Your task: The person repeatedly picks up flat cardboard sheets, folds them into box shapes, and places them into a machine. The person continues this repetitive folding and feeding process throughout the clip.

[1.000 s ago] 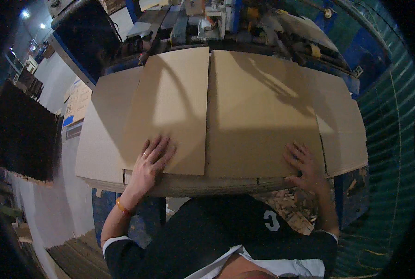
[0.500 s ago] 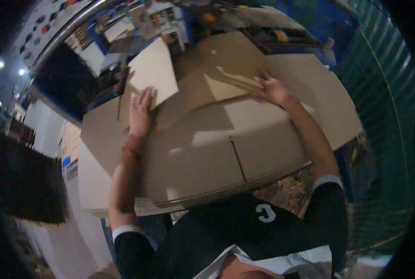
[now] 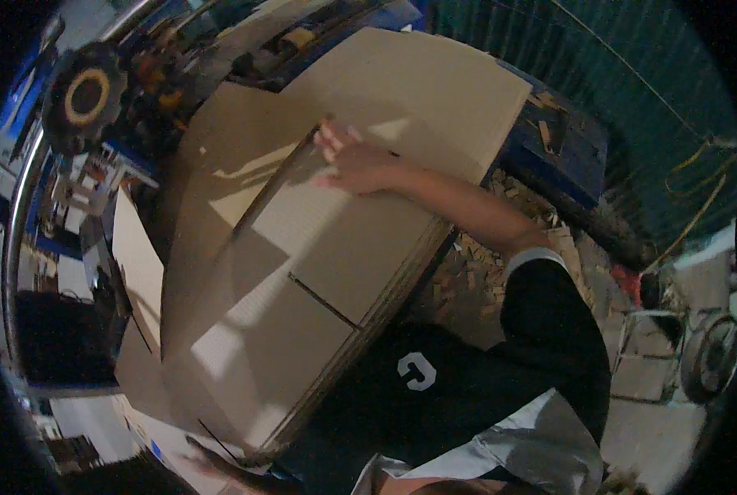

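A stack of brown cardboard sheets (image 3: 360, 256) lies slantwise in front of me, with slots cut in its top sheet. My right hand (image 3: 348, 161) rests on the top sheet near the raised edge of a folded flap (image 3: 220, 157). Its fingers are bent a little and the thumb stands apart from them. Low on the left, my left hand (image 3: 211, 466) is beside the near left end of the stack, smeared by motion and partly cut off by the dark rim. Left of the flap, a pale cardboard piece (image 3: 137, 264) stands up at a tilt.
Machinery with a dark handwheel (image 3: 86, 99) and a curved metal rail (image 3: 14, 223) stands at the left. Cardboard scraps (image 3: 475, 264) litter the floor right of the stack, near a blue machine base (image 3: 562, 161). A wheeled cart (image 3: 673, 355) is farther right, below a green corrugated wall (image 3: 632, 91).
The view has swung to the right, so the stack now lies slantwise. My left hand has left the pale piece and dropped to the stack's left end. My right hand stays near the flap's edge.
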Available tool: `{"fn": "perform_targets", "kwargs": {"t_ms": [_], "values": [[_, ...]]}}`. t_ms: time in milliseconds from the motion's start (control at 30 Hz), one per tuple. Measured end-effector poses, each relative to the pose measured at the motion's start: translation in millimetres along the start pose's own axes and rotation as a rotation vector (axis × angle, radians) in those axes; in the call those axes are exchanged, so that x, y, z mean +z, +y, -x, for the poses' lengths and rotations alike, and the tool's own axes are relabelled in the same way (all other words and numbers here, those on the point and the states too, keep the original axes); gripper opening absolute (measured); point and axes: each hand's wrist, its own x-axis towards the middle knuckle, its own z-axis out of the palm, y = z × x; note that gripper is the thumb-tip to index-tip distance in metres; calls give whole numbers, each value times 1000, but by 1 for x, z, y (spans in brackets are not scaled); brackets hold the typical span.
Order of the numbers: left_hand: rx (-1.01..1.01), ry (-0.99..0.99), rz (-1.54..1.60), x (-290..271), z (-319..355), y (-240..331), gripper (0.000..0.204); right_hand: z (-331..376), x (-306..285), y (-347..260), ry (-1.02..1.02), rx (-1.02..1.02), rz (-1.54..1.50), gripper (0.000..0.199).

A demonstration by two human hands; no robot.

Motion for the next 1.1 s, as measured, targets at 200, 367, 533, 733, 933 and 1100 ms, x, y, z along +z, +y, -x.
{"fn": "perform_targets", "kwargs": {"t_ms": [200,367,533,733,933,1100], "values": [[-163,264,-241,22,18,-76,68,-39,10,-21,-143,95,41,82],[-153,310,-80,25,11,-86,69,-25,-24,-2,-78,93,-88,74],[-179,356,45,12,17,-81,71,80,-35,53,740,417,-361,67],[-140,425,472,-69,-7,-38,55,122,11,116,841,1025,179,67],[-60,479,1156,-96,-29,-30,36,107,-8,168,1511,499,-114,51],[-350,175,1210,-51,-3,-65,39,105,-70,153,1281,552,-1270,37]]}}
